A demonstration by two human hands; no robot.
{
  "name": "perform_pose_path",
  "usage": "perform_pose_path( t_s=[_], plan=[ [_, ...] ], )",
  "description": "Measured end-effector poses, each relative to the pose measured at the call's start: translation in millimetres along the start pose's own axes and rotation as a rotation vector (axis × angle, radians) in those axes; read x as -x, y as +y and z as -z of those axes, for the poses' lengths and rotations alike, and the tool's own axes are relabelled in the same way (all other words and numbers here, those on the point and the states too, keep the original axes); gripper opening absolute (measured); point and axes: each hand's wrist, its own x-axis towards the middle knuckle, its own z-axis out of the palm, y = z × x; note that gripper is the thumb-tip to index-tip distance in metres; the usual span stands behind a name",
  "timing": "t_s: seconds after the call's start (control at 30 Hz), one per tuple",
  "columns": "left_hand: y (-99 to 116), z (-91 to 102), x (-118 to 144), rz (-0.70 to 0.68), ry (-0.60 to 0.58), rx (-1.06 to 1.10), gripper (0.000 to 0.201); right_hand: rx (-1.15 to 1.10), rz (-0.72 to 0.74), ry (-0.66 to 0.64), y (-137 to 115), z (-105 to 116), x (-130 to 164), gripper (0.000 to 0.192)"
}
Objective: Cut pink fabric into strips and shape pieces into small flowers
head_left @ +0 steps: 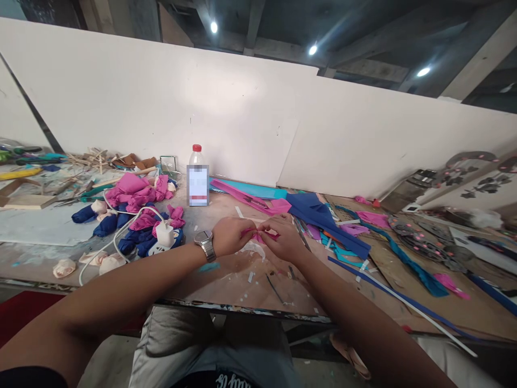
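Between my fingertips is a small gathered piece of pink crepe-like material [260,235], just above the worktable [230,288]. My left hand [232,235], with a metal watch [205,246] on its wrist, pinches one side of it. From the other side, my right hand [280,234] pinches the same piece, so the two sets of fingertips nearly meet. Below the hands lies a clear, whitish scrap [258,249]. Behind them rests a long pink strip [250,198], beside a dark blue folded sheet [319,213]. My fingers partly cover the held piece.
A red-capped bottle [197,183] stands behind my left hand. Pink and blue crumpled bundles [137,196] lie at left with a white charger [164,233] and its cable. Wood sticks [95,160] sit farther back. At right are a teal strip [404,264] and a thin white stick [424,312].
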Motion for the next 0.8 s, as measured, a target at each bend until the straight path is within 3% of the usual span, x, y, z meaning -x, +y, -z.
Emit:
perform_pose_path(
  t_s=[0.53,0.8],
  plan=[
    [-2.3,0.0,-0.2,-0.09,-0.041,-0.102,0.033,-0.049,0.0,-0.096,0.5,0.5,-1.2,0.007],
    [-0.7,-1.2,-1.2,0.026,-0.014,0.036,0.033,-0.052,-0.032,-0.097,0.2,0.5,-1.4,0.01]
  ],
)
